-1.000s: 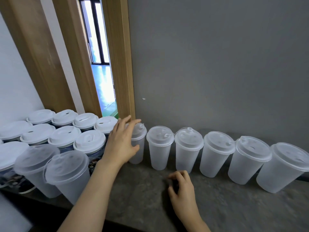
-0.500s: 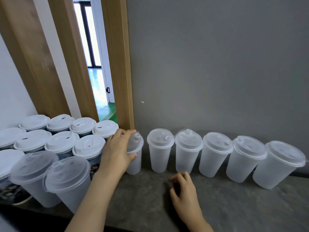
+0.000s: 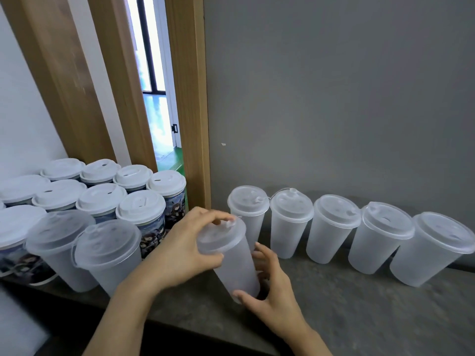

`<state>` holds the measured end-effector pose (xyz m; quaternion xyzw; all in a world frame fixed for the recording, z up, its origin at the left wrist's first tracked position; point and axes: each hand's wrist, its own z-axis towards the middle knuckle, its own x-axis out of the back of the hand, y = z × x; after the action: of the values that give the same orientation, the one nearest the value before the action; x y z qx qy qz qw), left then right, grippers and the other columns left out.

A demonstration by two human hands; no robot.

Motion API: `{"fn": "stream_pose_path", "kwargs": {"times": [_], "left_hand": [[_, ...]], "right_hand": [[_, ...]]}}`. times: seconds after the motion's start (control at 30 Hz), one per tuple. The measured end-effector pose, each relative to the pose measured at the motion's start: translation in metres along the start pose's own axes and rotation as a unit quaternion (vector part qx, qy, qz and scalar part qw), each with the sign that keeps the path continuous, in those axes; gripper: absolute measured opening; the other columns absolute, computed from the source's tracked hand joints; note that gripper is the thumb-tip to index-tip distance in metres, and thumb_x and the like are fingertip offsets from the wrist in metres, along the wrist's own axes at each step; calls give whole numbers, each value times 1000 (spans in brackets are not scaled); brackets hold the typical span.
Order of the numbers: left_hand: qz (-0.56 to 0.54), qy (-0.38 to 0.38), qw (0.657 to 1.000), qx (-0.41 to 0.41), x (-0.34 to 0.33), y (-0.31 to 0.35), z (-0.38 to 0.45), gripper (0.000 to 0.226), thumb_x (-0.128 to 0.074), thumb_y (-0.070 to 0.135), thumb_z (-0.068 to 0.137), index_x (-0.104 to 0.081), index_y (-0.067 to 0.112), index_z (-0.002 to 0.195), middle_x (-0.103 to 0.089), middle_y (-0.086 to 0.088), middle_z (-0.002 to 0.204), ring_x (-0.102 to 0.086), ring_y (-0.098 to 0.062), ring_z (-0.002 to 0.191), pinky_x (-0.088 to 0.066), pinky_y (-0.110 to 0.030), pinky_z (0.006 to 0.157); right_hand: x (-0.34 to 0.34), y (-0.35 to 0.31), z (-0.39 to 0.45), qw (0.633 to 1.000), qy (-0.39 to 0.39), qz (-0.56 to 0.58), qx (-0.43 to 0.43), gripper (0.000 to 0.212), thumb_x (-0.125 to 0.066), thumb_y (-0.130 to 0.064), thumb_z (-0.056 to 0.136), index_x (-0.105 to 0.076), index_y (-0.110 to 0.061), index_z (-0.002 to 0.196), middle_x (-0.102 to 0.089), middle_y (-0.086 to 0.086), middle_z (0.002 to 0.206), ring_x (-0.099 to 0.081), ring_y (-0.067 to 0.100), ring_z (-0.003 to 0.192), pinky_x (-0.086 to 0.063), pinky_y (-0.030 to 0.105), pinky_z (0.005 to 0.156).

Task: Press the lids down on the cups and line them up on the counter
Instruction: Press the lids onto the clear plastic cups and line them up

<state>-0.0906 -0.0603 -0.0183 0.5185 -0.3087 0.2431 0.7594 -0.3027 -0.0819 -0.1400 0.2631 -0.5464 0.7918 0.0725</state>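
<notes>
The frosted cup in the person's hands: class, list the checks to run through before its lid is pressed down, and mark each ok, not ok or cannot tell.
1. Frosted cup gripped: ok, the left hand wraps its rim and the right hand holds its base.
2. Lid on the cup: ok, it covers the mouth.
3. Lid sealed all round: cannot tell, the fingers hide part of the rim.
4. Cup upright: not ok, it tilts left.
5. Room in the row of lidded cups on the counter: ok, a space shows beside the door frame.
</notes>
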Motion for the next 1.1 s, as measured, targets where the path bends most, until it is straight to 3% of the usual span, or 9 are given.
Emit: {"fn": "stream_pose_path", "kwargs": {"times": [0.1, 0.2, 0.4, 0.5, 0.63, 0.73, 0.9, 1.1], "left_hand": [[5, 0, 1000, -8, -11, 3, 5, 49, -71, 33, 86, -47, 53, 123, -42, 28, 116, -40, 14, 113, -32, -4, 88], [-13, 38, 999, 9, -19, 5, 11, 49, -56, 49, 88, -47, 40, 134, -46, 20, 121, -44, 6, 117, -39, -14, 94], [-56, 138, 989, 5, -30, 13, 13, 38, -47, 35, 96, -56, 28, 133, -60, 15, 125, -53, 3, 115, -43, -14, 96], [-50, 155, 987, -11, -31, 16, 10, 33, -46, 36, 96, -56, 36, 127, -60, 21, 122, -51, 9, 114, -38, -4, 92], [-44, 192, 980, -14, -34, 22, 3, 31, -42, 42, 93, -44, 55, 121, -49, 36, 120, -44, 19, 116, -34, 3, 90], [-50, 230, 972, 2, -34, 19, 1, 29, -42, 37, 96, -43, 58, 116, -49, 38, 116, -45, 22, 110, -34, 4, 87], [-66, 207, 976, 28, -33, 13, 0, 25, -41, 42, 92, -44, 56, 112, -55, 32, 110, -50, 17, 109, -38, 3, 81], [-87, 193, 977, 28, -30, 11, -2, 26, -43, 45, 90, -45, 59, 113, -58, 36, 110, -52, 18, 107, -38, 3, 83]], "right_hand": [[1, 1, -1, 999, 30, -13, 28, 84, -78, -57, 66, -27, -58, 133, -43, -36, 133, -46, -9, 123, -50, 24, 101], [3, 3, -2, 995, 88, 9, 45, 77, -76, -53, 68, -28, -61, 128, -40, -39, 127, -47, -7, 121, -49, 14, 93], [-1, 0, -7, 974, 185, 30, 128, 80, -77, -54, 72, -29, -47, 136, -39, -29, 133, -50, 3, 122, -47, 8, 91], [0, -1, -7, 964, 208, 20, 164, 84, -78, -51, 72, -30, -37, 140, -39, -16, 138, -49, 11, 126, -46, 14, 99], [-1, -1, -8, 960, 214, 19, 178, 91, -82, -50, 70, -29, -37, 142, -37, -12, 142, -47, 13, 130, -45, 19, 104], [-1, -3, -8, 960, 204, 31, 191, 91, -80, -54, 72, -27, -38, 144, -36, -16, 142, -47, 12, 129, -46, 20, 104], [-1, -5, -11, 953, 222, 34, 202, 81, -65, -64, 83, -21, -42, 148, -33, -33, 142, -49, -3, 124, -52, 14, 90], [-3, -1, -11, 952, 224, 43, 205, 81, -66, -63, 84, -21, -43, 148, -33, -33, 143, -50, -2, 124, -53, 15, 89]]}}
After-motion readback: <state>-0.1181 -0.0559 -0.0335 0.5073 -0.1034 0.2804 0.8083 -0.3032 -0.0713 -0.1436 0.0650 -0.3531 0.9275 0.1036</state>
